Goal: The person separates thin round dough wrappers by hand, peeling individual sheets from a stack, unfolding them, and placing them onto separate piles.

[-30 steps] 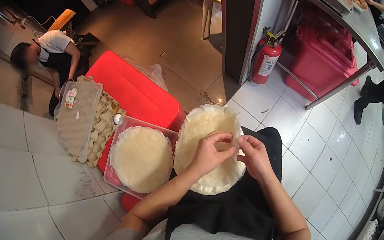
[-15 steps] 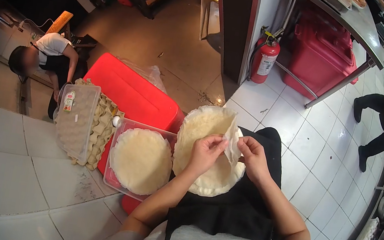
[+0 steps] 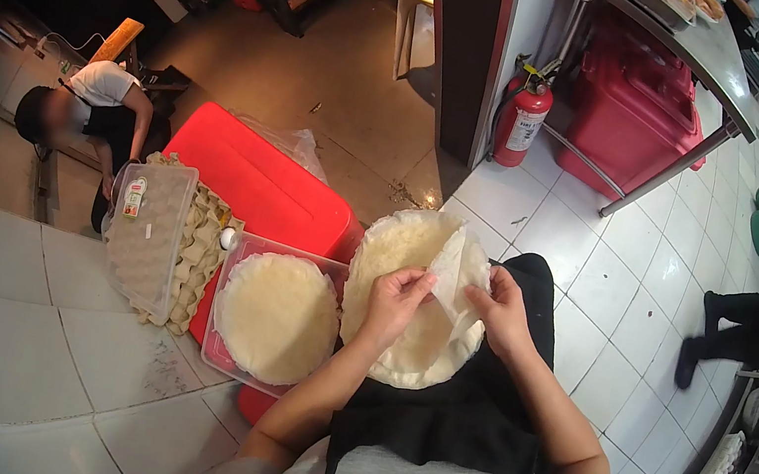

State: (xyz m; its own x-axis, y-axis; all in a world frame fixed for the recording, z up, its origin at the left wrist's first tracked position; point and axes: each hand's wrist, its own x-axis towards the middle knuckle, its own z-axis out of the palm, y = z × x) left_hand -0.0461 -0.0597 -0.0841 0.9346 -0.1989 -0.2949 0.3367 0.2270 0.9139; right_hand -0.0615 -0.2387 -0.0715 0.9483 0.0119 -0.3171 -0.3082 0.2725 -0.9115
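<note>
A stack of thin, round, pale wrappers (image 3: 388, 244) rests on my lap, over the black apron. My left hand (image 3: 398, 305) pinches the edge of one thin wrapper sheet (image 3: 465, 264), which is partly lifted and folded up from the stack. On the other side of that sheet, my right hand (image 3: 502, 318) grips it between thumb and fingers. To the left, a clear plastic container (image 3: 248, 376) holds another pile of round wrappers (image 3: 278, 315). The lower edge of the lifted sheet is hard to separate from the stack beneath.
Beyond the container lies a large red box (image 3: 259, 179). Egg trays (image 3: 200, 252) stand beside it with a clear lid (image 3: 148, 239) against them. A fire extinguisher (image 3: 523, 125) and a pink bin (image 3: 624, 127) are ahead. One person (image 3: 108, 91) crouches at left; another (image 3: 747, 319) walks at right.
The pinched sheet has been pulled wider, with more of it raised between my hands. My left hand moved slightly left, my right hand slightly right. The person at right moved nearer the shelves.
</note>
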